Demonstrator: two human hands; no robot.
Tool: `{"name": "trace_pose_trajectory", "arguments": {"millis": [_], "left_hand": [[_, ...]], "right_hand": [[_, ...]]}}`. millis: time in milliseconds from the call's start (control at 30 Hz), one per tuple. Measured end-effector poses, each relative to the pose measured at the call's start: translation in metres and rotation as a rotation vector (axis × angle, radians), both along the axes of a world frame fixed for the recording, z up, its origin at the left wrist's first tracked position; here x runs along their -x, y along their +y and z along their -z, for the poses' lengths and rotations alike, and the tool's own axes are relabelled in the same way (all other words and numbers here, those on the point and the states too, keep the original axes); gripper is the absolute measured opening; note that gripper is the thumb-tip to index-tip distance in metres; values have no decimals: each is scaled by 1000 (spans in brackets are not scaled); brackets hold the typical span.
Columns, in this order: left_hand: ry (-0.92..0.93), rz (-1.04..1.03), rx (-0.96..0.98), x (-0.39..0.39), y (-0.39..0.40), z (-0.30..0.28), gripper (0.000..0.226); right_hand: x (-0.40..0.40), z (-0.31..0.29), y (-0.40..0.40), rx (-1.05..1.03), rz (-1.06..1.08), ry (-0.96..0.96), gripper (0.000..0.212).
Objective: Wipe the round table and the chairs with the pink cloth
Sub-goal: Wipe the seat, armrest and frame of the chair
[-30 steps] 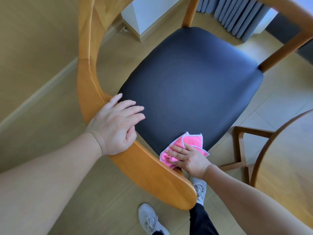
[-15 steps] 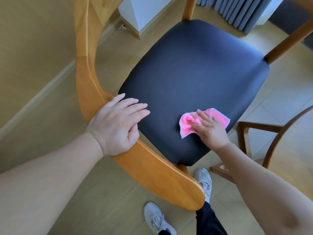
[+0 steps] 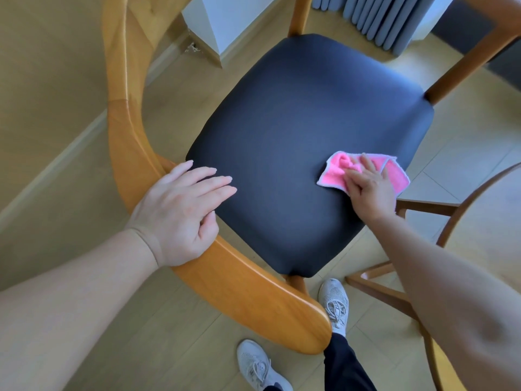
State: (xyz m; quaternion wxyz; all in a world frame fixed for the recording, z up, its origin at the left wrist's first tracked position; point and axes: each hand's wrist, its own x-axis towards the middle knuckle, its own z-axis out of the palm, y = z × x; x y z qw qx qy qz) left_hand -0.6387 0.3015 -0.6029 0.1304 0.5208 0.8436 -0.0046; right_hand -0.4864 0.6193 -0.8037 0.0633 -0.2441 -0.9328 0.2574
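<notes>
Right hand presses pink cloth on seat; my flat left hand steadies chair back; bunched cloth could skip patches.

A home, most likely a dining corner of a living room. Light wooden plank floor with a pale skirting board along the wall. Wooden armchair with a dark padded seat, placed just beside a round wooden table. Grey ribbed radiator at the far wall, next to a white wall corner. Sport shoes worn on the floor, ordinary household furniture all around.
</notes>
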Motion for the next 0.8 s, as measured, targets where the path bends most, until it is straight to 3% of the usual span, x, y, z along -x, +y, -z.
{"name": "trace_pose_trajectory", "arguments": {"millis": [200, 333, 533, 800], "left_hand": [[3, -14, 34, 0, 1, -2, 55], [8, -23, 44, -1, 1, -4, 55], [-2, -44, 65, 0, 0, -2, 54], [-50, -99, 233, 1, 9, -12, 55]], "right_hand": [[-45, -7, -81, -49, -388, 68, 53], [-71, -5, -123, -31, -625, 71, 53], [-62, -11, -104, -178, -811, 92, 45], [-32, -23, -73, -173, -846, 15, 54]]}}
